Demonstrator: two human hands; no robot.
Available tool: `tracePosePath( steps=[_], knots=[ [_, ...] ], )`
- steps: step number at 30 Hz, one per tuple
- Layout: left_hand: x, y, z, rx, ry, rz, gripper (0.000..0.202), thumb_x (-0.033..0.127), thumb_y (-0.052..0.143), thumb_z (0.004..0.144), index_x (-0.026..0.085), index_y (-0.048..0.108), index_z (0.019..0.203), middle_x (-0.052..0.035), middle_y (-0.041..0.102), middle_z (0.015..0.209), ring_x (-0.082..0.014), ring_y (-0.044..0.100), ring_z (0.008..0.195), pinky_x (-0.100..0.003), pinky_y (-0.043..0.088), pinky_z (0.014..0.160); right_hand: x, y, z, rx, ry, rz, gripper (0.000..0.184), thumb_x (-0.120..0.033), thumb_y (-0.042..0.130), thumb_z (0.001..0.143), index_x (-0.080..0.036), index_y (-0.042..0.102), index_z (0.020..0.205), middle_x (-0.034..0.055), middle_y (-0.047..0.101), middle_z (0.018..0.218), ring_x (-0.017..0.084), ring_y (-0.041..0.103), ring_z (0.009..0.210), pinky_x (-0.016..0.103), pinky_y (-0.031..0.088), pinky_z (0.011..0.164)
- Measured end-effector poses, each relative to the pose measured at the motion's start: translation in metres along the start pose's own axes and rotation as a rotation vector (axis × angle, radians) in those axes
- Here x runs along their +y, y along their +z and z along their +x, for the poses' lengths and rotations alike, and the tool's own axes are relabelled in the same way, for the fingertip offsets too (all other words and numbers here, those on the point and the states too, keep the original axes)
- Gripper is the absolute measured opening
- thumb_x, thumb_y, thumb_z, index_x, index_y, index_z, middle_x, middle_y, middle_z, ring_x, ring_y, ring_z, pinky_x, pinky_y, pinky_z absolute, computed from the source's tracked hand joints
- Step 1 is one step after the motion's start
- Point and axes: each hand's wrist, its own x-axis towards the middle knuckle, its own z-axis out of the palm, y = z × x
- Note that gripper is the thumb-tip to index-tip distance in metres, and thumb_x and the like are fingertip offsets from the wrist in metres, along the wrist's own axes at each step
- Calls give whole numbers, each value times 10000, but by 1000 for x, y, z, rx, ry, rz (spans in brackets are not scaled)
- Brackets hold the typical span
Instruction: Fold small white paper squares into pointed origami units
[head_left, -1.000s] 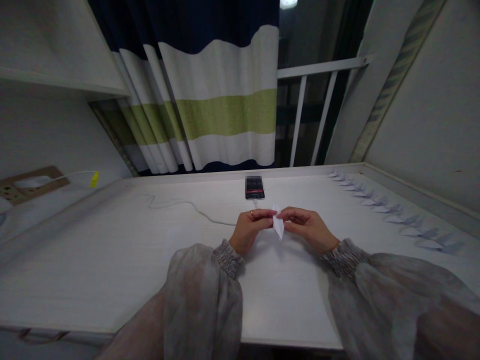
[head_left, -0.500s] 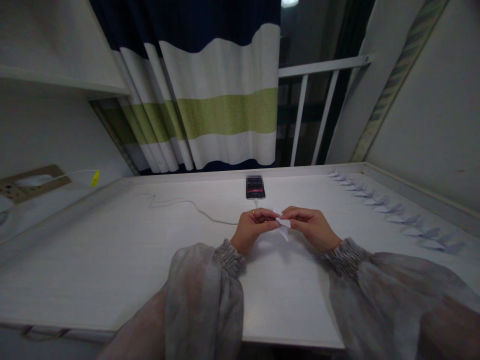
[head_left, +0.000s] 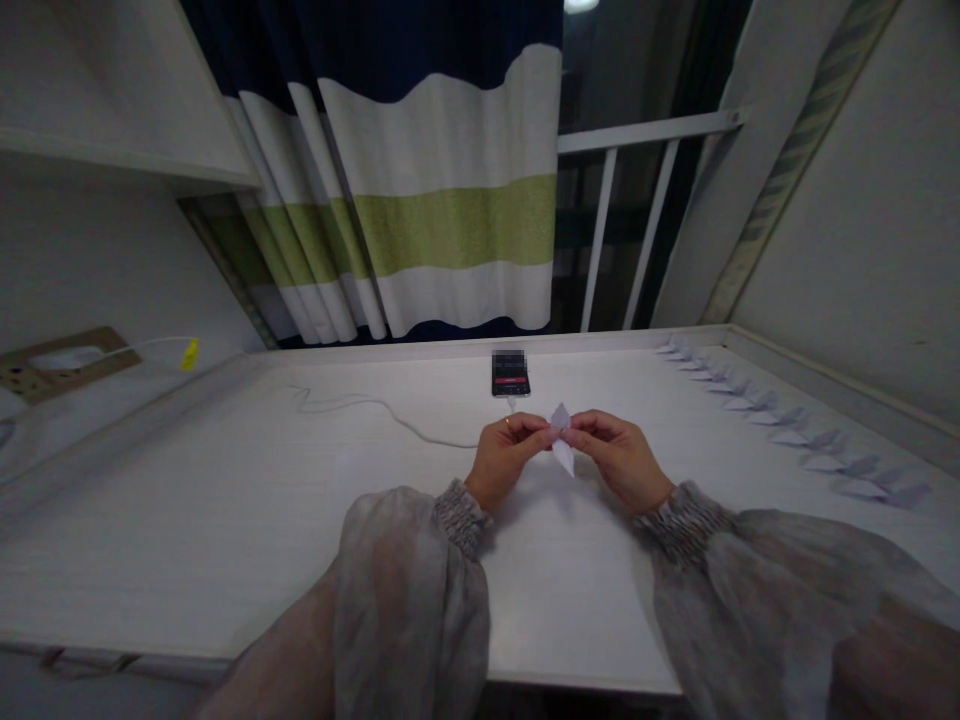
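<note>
A small folded piece of white paper (head_left: 561,440) with pointed ends is held upright between both my hands, just above the white table (head_left: 225,520). My left hand (head_left: 510,455) pinches its left side with thumb and fingers closed; a ring shows on one finger. My right hand (head_left: 619,455) pinches the right side the same way. Both arms wear loose grey sleeves with gathered cuffs.
A phone (head_left: 510,373) lies beyond my hands, its white cable (head_left: 360,405) running left across the table toward a wall socket (head_left: 52,362). A row of several folded paper pieces (head_left: 780,425) lines the table's right edge. Striped curtain (head_left: 442,220) and window bars (head_left: 622,230) stand behind.
The folded paper was turned between my fingers: it lay flatter half a second ago and now stands upright again. Both hands stayed in place and shifted slightly closer together.
</note>
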Motion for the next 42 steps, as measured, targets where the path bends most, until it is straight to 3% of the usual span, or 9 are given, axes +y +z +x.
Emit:
tracePosePath(
  steps=[13, 21, 32, 38, 42],
  knots=[
    [-1, 4, 0, 116, -62, 11, 155, 211, 714, 519, 117, 609, 583, 23, 590, 532, -60, 512, 501, -207, 423, 548, -4, 13, -6, 46, 27, 21, 180, -325, 691, 586, -176, 596, 618, -27, 584, 598, 104, 514, 601, 245, 389, 612],
    [-2, 6, -1, 113, -49, -43, 201, 193, 724, 516, 116, 575, 626, 31, 581, 564, -53, 515, 514, -200, 424, 557, -2, 12, -6, 121, -44, -43, 206, -310, 697, 584, -178, 549, 637, -35, 546, 605, 87, 477, 569, 223, 380, 545],
    [-3, 4, 0, 105, -20, -96, 338, 182, 743, 486, 138, 494, 710, 44, 580, 595, -49, 521, 518, -192, 423, 559, -1, 12, -7, 128, -117, -112, 207, -314, 685, 608, -180, 541, 670, -28, 532, 625, 90, 465, 571, 225, 377, 531],
    [-1, 4, -1, 84, -47, -69, 341, 178, 725, 510, 143, 547, 799, 49, 574, 566, -58, 514, 515, -207, 411, 572, -2, 13, -8, 105, -110, -119, 210, -320, 685, 610, -185, 540, 679, -22, 546, 641, 101, 484, 591, 241, 392, 554],
    [-1, 3, -1, 60, -87, -12, 240, 214, 712, 530, 113, 617, 725, 19, 582, 563, -66, 503, 532, -213, 396, 571, -4, 15, -9, 88, -85, -107, 219, -322, 690, 603, -184, 534, 670, -28, 534, 613, 96, 476, 573, 237, 388, 542]
  ],
)
